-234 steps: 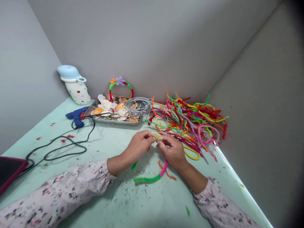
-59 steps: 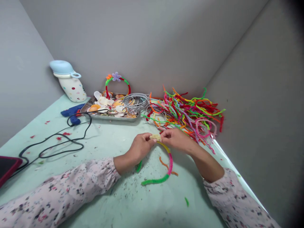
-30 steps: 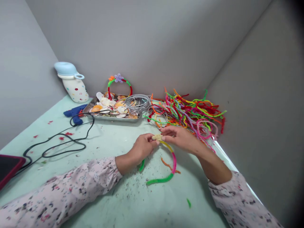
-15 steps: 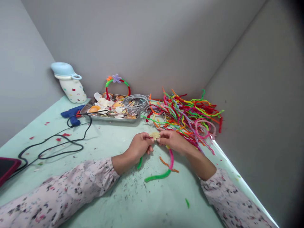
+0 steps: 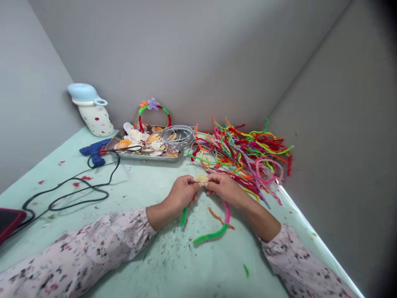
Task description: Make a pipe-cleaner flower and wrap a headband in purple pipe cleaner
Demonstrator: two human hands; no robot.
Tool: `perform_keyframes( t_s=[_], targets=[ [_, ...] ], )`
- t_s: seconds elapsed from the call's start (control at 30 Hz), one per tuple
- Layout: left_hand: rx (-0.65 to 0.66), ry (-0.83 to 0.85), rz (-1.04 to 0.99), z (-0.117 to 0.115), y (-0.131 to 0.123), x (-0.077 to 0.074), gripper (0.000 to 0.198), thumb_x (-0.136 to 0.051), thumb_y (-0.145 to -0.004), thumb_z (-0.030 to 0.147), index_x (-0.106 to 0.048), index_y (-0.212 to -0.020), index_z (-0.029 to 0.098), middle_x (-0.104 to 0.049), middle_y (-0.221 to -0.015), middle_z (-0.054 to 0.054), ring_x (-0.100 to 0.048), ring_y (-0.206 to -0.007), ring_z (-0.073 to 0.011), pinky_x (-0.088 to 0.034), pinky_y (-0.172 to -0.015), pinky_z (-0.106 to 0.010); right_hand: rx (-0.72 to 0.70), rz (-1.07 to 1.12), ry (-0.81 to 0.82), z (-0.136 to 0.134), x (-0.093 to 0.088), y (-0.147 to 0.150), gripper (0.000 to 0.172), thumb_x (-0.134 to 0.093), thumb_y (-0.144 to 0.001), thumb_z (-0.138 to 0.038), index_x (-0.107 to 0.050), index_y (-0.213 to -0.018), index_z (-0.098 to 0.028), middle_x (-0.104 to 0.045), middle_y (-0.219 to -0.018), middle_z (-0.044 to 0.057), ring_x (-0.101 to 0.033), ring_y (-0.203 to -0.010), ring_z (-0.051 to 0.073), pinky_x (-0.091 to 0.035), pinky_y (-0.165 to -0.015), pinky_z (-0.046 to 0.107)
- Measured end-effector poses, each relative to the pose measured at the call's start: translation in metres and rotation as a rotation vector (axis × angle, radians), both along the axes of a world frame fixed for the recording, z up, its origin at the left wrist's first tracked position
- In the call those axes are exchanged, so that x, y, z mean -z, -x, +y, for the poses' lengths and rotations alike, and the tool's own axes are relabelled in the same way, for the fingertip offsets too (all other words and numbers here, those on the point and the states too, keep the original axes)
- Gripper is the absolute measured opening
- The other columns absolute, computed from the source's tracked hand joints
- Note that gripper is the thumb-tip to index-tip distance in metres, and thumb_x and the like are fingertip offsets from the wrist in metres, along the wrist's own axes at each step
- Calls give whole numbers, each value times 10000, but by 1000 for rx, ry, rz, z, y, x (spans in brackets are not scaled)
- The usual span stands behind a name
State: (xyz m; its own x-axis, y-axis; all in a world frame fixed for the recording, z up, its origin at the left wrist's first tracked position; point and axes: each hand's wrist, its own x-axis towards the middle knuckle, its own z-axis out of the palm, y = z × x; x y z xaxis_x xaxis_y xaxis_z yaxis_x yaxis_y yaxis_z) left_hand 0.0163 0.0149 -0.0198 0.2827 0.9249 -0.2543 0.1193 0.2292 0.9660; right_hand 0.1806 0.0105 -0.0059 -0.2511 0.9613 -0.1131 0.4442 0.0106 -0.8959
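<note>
Between my two hands is a small pale yellow flower point(image 5: 201, 178) that looks made of pipe cleaner. My left hand point(image 5: 182, 191) pinches its left side, and my right hand point(image 5: 223, 187) pinches its right side. Below the right hand curves a pink and green pipe cleaner band point(image 5: 214, 236); its upper part is hidden behind the hands. A green end point(image 5: 183, 217) shows under the left hand, and I cannot tell whether it belongs to the same band. A short orange pipe cleaner point(image 5: 217, 215) lies on the table beside the band.
Colourful pipe cleaners point(image 5: 245, 149) are heaped at the back right. A metal tray point(image 5: 145, 157) of shells and scraps holds wire coils point(image 5: 180, 136) and a flowered headband point(image 5: 169, 119). At left are a blue glue gun point(image 5: 94, 148), its black cord point(image 5: 107, 182), a bottle point(image 5: 96, 118) and a red-edged device point(image 5: 12, 219).
The pink and green band has swung slightly to the right and down under my right hand. Both hands keep their pinch on the yellow flower, which has barely moved.
</note>
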Motion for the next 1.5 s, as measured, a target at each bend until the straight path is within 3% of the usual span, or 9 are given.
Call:
perform_keyframes(
  t_s=[0.13,0.27,0.47,0.87,1.1,1.3,1.5],
  targets=[
    [34,-94,-59,4,1,3,125,-594,-730,262,-535,-768,159,-552,-558,24,-486,-459,-94,-383,-437,-196,23,28,7,0,0,0,129,-542,-786,-266,-602,-767,-153,-570,-634,-17,-494,-569,108,-388,-573,237],
    [6,-220,-38,11,5,7,218,-633,-704,281,-599,-871,145,-602,-710,-4,-529,-577,-107,-433,-511,-206,-5,-66,-150,2,8,0,149,-556,-798,-291,-618,-743,-167,-563,-665,-18,-489,-617,116,-374,-585,237],
    [-22,-235,24,15,7,8,187,-616,-730,320,-605,-790,143,-574,-618,5,-501,-519,-106,-414,-497,-218,19,84,-211,5,16,1,199,-574,-791,-293,-622,-951,-185,-647,-889,26,-580,-790,159,-446,-717,273],
    [12,-288,64,13,7,14,214,-596,-760,363,-590,-728,151,-547,-555,14,-468,-490,-100,-367,-480,-211,97,92,-220,5,15,12,159,-560,-808,-312,-625,-838,-169,-627,-781,11,-565,-731,148,-448,-676,264],
    [11,-306,60,11,7,6,199,-591,-762,337,-625,-812,148,-631,-695,-20,-547,-582,-118,-431,-549,-223,134,86,-242,5,12,9,145,-549,-808,-283,-634,-843,-171,-632,-788,11,-567,-733,149,-444,-694,269],
    [-46,-199,-15,10,6,3,199,-571,-771,338,-590,-740,142,-594,-628,-8,-537,-549,-116,-460,-543,-233,47,128,-189,3,12,9,192,-566,-797,-258,-619,-963,-176,-650,-861,19,-590,-787,154,-448,-719,267],
    [-72,-193,-63,10,6,5,199,-586,-763,338,-588,-758,139,-600,-657,-17,-559,-585,-125,-481,-565,-244,5,-32,-238,4,9,7,102,-564,-801,-252,-630,-801,-175,-599,-738,-7,-531,-714,140,-400,-676,262]
  ],
)
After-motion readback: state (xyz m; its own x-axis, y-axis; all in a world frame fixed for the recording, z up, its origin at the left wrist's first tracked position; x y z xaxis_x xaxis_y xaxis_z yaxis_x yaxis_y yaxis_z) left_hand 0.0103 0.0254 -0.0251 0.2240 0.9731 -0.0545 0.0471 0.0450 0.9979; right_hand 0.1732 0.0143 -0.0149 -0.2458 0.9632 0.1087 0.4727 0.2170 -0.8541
